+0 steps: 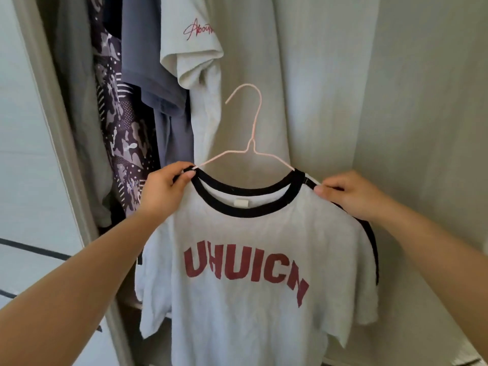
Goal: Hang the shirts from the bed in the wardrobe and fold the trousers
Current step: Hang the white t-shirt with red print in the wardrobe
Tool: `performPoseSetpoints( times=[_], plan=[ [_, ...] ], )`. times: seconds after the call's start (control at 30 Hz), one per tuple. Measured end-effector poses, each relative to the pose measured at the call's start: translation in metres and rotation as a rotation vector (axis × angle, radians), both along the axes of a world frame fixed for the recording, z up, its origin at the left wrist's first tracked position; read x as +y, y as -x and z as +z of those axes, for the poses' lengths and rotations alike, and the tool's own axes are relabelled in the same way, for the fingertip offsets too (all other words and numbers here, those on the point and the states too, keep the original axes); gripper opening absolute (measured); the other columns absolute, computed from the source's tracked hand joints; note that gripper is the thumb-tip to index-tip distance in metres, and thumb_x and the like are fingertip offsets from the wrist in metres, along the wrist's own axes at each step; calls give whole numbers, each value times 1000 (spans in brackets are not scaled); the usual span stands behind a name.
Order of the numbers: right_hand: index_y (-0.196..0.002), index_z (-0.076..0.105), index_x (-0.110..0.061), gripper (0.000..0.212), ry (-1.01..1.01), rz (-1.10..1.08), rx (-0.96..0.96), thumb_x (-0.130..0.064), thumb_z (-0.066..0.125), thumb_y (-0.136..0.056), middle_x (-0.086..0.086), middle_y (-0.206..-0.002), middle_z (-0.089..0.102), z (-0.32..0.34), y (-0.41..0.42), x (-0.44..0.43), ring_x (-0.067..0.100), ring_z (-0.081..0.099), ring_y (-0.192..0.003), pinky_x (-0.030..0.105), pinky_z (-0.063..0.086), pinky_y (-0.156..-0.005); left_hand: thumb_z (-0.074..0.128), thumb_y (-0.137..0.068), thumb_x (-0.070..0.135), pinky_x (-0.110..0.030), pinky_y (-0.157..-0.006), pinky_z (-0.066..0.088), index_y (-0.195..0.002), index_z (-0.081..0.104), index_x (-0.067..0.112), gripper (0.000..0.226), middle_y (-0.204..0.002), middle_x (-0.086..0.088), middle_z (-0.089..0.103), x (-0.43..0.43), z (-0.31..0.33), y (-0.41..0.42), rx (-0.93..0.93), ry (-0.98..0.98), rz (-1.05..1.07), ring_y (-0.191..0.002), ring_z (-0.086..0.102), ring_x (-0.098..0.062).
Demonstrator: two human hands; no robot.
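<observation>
Shirt (250, 299) on pink hanger (253, 143) before wardrobe (66, 128).
Left hand (163, 191) pinches its nine-o'clock shoulder; right hand (348, 194) apparently grips the three-o'clock shoulder, fingers curled.

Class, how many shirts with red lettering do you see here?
2. The black-collared shirt sits on the pink hanger, gripped by the left hand and right hand; the white shirt hangs in the wardrobe behind, red script on its sleeve. Folds may hide more.

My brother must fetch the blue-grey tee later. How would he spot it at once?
Look into the open wardrobe, at the hanging clothes. The blue-grey tee hangs between a camouflage-print garment and a white tee with red script on its sleeve. Unlike both, it bears no print.
</observation>
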State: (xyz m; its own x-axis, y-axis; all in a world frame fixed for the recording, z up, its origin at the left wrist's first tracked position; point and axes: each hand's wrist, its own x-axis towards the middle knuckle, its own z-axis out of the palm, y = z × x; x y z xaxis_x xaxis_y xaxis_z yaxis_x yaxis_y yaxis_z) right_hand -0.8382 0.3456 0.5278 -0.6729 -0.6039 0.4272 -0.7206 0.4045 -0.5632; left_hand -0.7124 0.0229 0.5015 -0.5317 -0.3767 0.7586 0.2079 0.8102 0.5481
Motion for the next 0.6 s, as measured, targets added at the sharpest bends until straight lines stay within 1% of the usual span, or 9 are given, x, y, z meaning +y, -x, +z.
performPoseSetpoints(
  times=[0.07,0.13,0.2,0.27,0.3,0.37,0.43,0.5,0.6],
  plan=[
    [-53,40,-12,43,40,-21,-57,-19,55,-93,-12,-44,32,9,-6,11,2,29,-40,14,23,-41,57,-94,16,-11,-82,46,-100,67,26,15,-88,14,65,8,5,14,6,-39,-53,-85,60,6],
    [-59,54,-7,36,138,-76,-138,-22,58,-92,-8,-49,46,23,-11,22,3,39,-42,13,30,-42,56,-95,18,-17,-84,44,-107,69,20,18,-95,8,66,18,10,30,-3,-50,-43,-95,62,-10],
    [-70,68,-12,23,223,-130,-249,-26,63,-88,-4,-60,65,37,-16,34,6,58,-52,15,44,-52,55,-95,20,-23,-92,41,-119,64,23,26,-107,6,64,32,16,45,-66,1,-21,-108,57,-17],
    [-86,73,-15,15,282,-191,-355,-28,65,-85,1,-80,73,46,-17,44,17,68,-72,27,51,-69,57,-94,22,-28,-103,34,-136,50,26,43,-127,-1,56,49,20,59,-164,99,-42,-123,46,-19],
    [-92,72,-13,18,306,-226,-400,-29,66,-85,5,-87,72,48,-18,47,23,68,-80,32,52,-74,58,-93,22,-27,-106,29,-141,43,26,50,-136,-3,49,57,21,64,-209,135,-71,-128,40,-20],
    [-100,69,-9,25,345,-300,-469,-29,65,-85,10,-95,71,50,-21,48,29,67,-88,39,52,-83,59,-93,24,-23,-107,20,-146,33,28,59,-148,-2,37,72,23,74,-273,133,-141,-136,29,-20],
    [-103,68,-6,27,394,-336,-502,-27,64,-86,13,-98,69,50,-22,42,30,66,-89,42,51,-87,58,-93,27,-23,-110,19,-146,31,30,60,-152,0,30,85,25,82,-329,68,-200,-139,26,-18],
    [-105,66,-3,27,453,-352,-501,-23,62,-87,15,-97,68,48,-22,32,31,65,-88,43,51,-86,58,-93,29,-25,-109,23,-145,33,31,58,-151,1,31,98,26,88,-361,11,-253,-138,28,-17],
    [-106,65,0,26,478,-355,-439,-18,58,-89,21,-102,66,49,-19,8,33,64,-90,43,50,-84,58,-92,36,-20,-99,24,-140,42,35,50,-147,6,38,113,29,91,-342,-52,-303,-135,34,-14]
  ],
)
